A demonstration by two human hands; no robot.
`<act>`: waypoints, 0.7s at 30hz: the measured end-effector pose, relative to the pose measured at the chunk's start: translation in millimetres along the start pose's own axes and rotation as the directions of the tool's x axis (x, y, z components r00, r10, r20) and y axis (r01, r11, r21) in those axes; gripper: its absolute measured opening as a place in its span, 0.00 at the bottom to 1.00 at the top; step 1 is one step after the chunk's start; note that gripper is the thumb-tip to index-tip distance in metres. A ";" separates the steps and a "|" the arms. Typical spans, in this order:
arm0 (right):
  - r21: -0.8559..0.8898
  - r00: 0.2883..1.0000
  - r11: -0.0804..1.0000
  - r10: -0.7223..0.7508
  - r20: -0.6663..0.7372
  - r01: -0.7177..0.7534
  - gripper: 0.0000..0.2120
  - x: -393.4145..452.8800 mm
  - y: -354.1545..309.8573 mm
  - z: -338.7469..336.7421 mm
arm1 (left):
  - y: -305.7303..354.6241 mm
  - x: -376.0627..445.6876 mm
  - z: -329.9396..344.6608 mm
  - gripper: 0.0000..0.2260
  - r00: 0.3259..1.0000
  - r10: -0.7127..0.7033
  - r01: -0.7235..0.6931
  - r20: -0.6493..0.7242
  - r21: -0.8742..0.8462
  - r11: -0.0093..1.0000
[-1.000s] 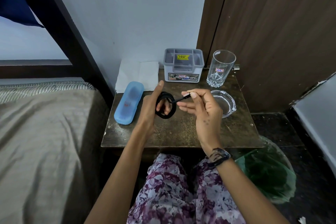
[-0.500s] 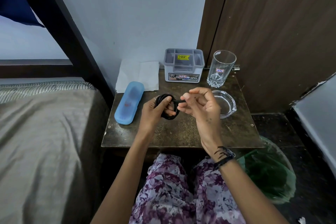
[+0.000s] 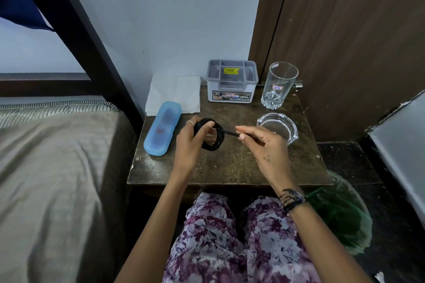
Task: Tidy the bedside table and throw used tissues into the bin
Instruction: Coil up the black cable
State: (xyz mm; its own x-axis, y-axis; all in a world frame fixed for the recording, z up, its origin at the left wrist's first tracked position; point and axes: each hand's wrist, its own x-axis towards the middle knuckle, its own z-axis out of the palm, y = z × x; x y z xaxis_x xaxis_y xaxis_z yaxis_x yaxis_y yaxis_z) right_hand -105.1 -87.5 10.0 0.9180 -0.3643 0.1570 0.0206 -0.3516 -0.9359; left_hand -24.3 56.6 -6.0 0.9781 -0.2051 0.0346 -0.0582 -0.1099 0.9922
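Above the dark bedside table, my left hand grips a coil of black cable. My right hand pinches the cable's loose end, which runs taut from the coil to my fingertips. A white tissue lies flat at the table's back left, partly up against the wall. The bin, lined with a green bag, stands on the floor to the right of my knees.
On the table are a blue plastic case at the left, a grey compartment box at the back, a tall empty glass and a glass ashtray. A bed lies left; a wooden door behind.
My left hand closed around the coil. My right hand drew the cable end out to the right after bringing it close to the coil.
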 end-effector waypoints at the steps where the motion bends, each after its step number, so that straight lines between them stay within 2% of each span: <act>1: -0.062 1.000 0.998 -0.016 0.001 0.016 0.10 1.4 2.7 -1.6 | 0.8 -0.1 1.2 0.06 0.999 -0.039 0.037 -0.025 -0.075 0.997; 6: -0.236 0.997 0.969 -0.077 0.020 0.079 0.10 8.8 8.9 -0.9 | 3.0 -1.1 6.4 0.08 0.977 -0.212 0.202 0.011 -0.356 0.912; 11: -0.398 0.989 0.905 -0.136 0.057 0.148 0.12 12.3 9.8 8.1 | 7.4 -2.6 11.2 0.06 0.958 -0.275 0.279 0.078 -0.464 0.841; 15: -0.398 0.996 0.914 -0.062 0.068 0.084 0.11 13.3 11.4 11.9 | 9.5 -4.9 9.1 0.02 0.974 -0.218 0.225 0.060 -0.341 0.913; 18: -0.315 0.997 0.949 0.050 0.051 -0.031 0.08 14.2 11.8 14.7 | 8.5 -4.5 9.4 0.01 0.989 -0.145 0.145 0.018 -0.192 0.971; 21: -0.242 0.989 0.965 0.124 0.083 -0.101 0.06 15.2 10.6 17.7 | 5.6 -3.9 12.2 0.01 0.990 -0.141 0.138 -0.015 -0.109 0.984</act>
State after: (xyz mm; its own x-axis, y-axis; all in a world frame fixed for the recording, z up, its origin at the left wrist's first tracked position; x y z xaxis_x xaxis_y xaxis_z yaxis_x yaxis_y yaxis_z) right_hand -83.9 -81.5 -3.1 0.9433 -0.3318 0.0127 -0.1684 -0.5111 -0.8428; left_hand -30.8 44.9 -2.0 0.9795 -0.1726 -0.1034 0.0997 -0.0300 0.9946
